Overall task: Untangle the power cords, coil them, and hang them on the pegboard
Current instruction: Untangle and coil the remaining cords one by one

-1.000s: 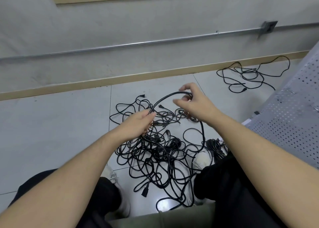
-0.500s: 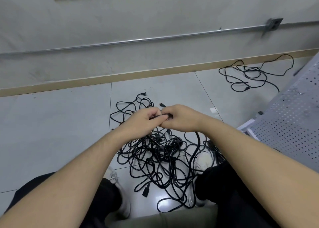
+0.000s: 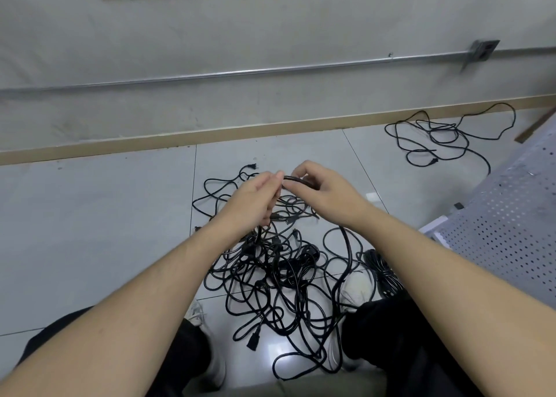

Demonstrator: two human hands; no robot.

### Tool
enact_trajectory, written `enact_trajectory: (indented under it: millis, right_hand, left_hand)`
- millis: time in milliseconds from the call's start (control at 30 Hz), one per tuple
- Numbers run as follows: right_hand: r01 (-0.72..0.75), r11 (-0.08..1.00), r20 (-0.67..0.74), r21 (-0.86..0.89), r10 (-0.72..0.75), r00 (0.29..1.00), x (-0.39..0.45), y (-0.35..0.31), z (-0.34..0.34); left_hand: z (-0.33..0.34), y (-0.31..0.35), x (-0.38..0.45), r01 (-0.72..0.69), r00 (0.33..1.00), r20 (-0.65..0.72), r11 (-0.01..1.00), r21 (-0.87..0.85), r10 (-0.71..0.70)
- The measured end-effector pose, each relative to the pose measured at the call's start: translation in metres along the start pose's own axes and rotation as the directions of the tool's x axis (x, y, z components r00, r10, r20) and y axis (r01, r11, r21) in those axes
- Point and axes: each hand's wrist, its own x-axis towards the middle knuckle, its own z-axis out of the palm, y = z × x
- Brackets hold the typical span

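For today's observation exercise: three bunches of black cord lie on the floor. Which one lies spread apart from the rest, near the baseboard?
The loose cord at far right by the baseboard; the tangled pile and the coiled bundle lie by the person's feet.

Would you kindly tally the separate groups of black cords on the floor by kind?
Tangled pile under the left hand and right hand: 1
Loose cord near the baseboard: 1
Coiled bundle beside the pegboard: 1
Total: 3

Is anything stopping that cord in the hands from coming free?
Yes. The cord, held by the left hand and right hand, runs down into the tangled pile, where other cords cross it.
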Motion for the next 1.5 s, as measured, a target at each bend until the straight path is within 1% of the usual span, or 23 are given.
enact_trajectory:
  millis: [67,133,200,267,300,400,467,567,667,700,767,833,867,933,1033,1067,1133,1233,1300,1367,1433,1500]
  right_hand:
    - [-0.041,0.999,-0.023,0.021,0.042,0.999,0.003,-0.003,0.001]
    - [-0.117,0.989,-0.067,0.088,0.123,0.99,0.007,-0.007,-0.004]
    - [-0.17,0.956,-0.134,0.239,0.206,0.969,0.01,-0.01,-0.013]
    - [-0.184,0.911,-0.172,0.369,0.262,0.95,0.012,-0.01,-0.019]
    - [-0.197,0.885,-0.162,0.421,0.288,0.944,0.012,-0.01,-0.018]
    - [-0.247,0.767,-0.065,0.593,0.351,0.934,0.014,-0.008,-0.008]
    - [-0.261,0.715,-0.027,0.648,0.364,0.931,0.013,-0.011,0.001]
    - [-0.254,0.706,-0.051,0.661,0.38,0.924,0.01,-0.02,0.011]
    - [-0.243,0.793,-0.073,0.559,0.339,0.938,0.011,-0.018,0.015]
    - [-0.241,0.809,-0.055,0.536,0.318,0.946,0.011,-0.018,0.017]
    - [-0.246,0.81,0.012,0.532,0.284,0.959,0.009,-0.02,0.019]
    - [-0.259,0.801,0.063,0.539,0.269,0.961,0.007,-0.022,0.021]
    - [-0.257,0.795,0.066,0.55,0.266,0.962,0.007,-0.02,0.021]
    - [-0.243,0.805,0.037,0.541,0.266,0.963,0.009,-0.018,0.021]
    - [-0.28,0.855,0.014,0.435,0.305,0.952,0.01,-0.019,0.018]
    - [-0.299,0.849,0.017,0.437,0.324,0.946,0.01,-0.02,0.017]
    - [-0.308,0.8,0.012,0.514,0.352,0.936,0.011,-0.022,0.015]
    - [-0.289,0.78,-0.035,0.555,0.369,0.929,0.014,-0.019,0.013]
    - [-0.288,0.766,-0.076,0.575,0.4,0.913,0.017,-0.015,0.013]
    - [-0.261,0.726,-0.115,0.636,0.424,0.898,0.022,-0.013,0.011]
    - [-0.233,0.7,-0.153,0.675,0.441,0.884,0.025,-0.014,0.007]
    - [-0.227,0.679,-0.159,0.698,0.456,0.876,0.026,-0.014,0.005]
  left_hand:
    - [-0.002,-0.001,0.001,-0.005,1.0,0.024,1.0,-0.012,0.005]
    - [-0.005,-0.004,0.001,-0.011,0.997,0.077,1.0,0.028,0.009]
    - [-0.006,-0.006,0.0,0.012,0.993,0.116,0.995,0.097,-0.023]
    - [-0.004,-0.005,-0.002,0.018,0.991,0.127,0.989,0.149,-0.037]
    - [-0.002,-0.004,-0.003,0.018,0.991,0.126,0.988,0.154,-0.037]
    - [0.007,-0.001,-0.005,0.032,0.994,0.1,0.99,0.135,-0.045]
    - [0.014,0.001,-0.006,0.018,0.996,0.084,0.996,0.083,-0.025]
    - [0.021,0.005,-0.007,-0.004,0.999,0.044,1.0,0.011,0.003]
    - [0.026,0.006,-0.006,0.034,0.998,0.054,0.986,-0.164,-0.026]
    - [0.027,0.007,-0.008,0.056,0.997,0.062,0.972,-0.228,-0.043]
    - [0.026,0.008,-0.01,0.082,0.996,0.048,0.946,-0.315,-0.071]
    - [0.023,0.01,-0.01,0.09,0.996,0.036,0.921,-0.38,-0.083]
    - [0.022,0.011,-0.009,0.094,0.996,0.038,0.916,-0.39,-0.086]
    - [0.02,0.011,-0.008,0.096,0.995,0.056,0.926,-0.365,-0.081]
    - [0.026,0.002,-0.002,0.047,0.997,0.076,0.972,-0.229,-0.03]
    - [0.028,-0.001,0.0,0.024,0.997,0.07,0.983,-0.181,-0.011]
    - [0.03,-0.003,0.003,-0.011,0.998,0.057,0.994,-0.106,0.017]
    - [0.03,-0.002,0.001,0.002,0.996,0.086,0.999,-0.035,0.001]
    - [0.031,-0.001,-0.002,0.049,0.988,0.15,0.998,-0.049,-0.041]
    - [0.03,0.002,-0.005,0.1,0.965,0.252,0.991,-0.087,-0.075]
    - [0.025,0.004,-0.008,0.145,0.928,0.363,0.979,-0.142,-0.085]
    - [0.017,0.005,-0.009,0.173,0.883,0.466,0.962,-0.213,-0.055]
